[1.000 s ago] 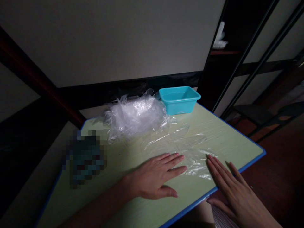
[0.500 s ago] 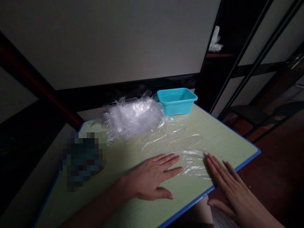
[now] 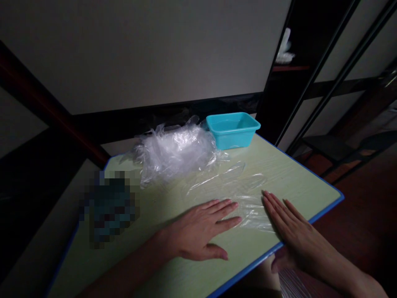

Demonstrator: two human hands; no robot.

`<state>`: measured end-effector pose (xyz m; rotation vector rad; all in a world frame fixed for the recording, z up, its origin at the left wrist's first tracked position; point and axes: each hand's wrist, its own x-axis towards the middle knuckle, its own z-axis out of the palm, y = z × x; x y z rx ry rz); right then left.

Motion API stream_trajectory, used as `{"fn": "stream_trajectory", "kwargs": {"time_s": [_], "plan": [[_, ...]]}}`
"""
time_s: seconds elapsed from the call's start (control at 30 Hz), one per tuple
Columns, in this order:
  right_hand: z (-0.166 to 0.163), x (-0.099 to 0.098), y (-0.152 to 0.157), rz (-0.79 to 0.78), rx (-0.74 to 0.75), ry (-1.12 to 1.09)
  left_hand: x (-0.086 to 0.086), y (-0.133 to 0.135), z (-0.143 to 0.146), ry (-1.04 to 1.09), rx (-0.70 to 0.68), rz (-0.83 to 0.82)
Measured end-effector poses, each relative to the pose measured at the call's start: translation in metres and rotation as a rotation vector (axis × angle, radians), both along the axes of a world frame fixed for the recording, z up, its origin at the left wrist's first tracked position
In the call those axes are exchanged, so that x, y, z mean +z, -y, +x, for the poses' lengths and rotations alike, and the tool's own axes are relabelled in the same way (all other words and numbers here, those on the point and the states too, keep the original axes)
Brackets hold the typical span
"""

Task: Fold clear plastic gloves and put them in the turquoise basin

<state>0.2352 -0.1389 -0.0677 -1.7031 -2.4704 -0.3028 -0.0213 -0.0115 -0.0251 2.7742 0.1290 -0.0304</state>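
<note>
A clear disposable plastic glove (image 3: 248,203) lies spread flat on the table, its fingers pointing away from me. My left hand (image 3: 204,229) rests palm down on the glove's left side, fingers stretched out and thumb apart. At the glove's right end, my right hand (image 3: 290,223) lies with its fingers extended over the cuff area, the thumb lower near the table edge. Neither hand grips anything. Behind the flat glove sits a crumpled heap of clear plastic gloves (image 3: 180,151). Touching or close to the heap stands a turquoise plastic basin (image 3: 234,136).
The pale green table (image 3: 136,265) has a blue edge. A pixelated dark object (image 3: 113,211) lies at its left side. A pale cabinet panel (image 3: 173,54) stands behind, with an open dark shelf to its right. A dark chair (image 3: 338,149) is at the far right.
My right hand has slid a little left and forward over the glove. My left hand stays pressed in nearly the same place. The view has shifted slightly.
</note>
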Motion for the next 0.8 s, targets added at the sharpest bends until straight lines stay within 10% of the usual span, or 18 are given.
{"fn": "stream_trajectory", "kwargs": {"time_s": [0.8], "plan": [[-0.0016,-0.0071,-0.0031,0.103,-0.069,0.082,-0.0018,-0.0018,-0.0081,-0.023,0.014,0.036]]}}
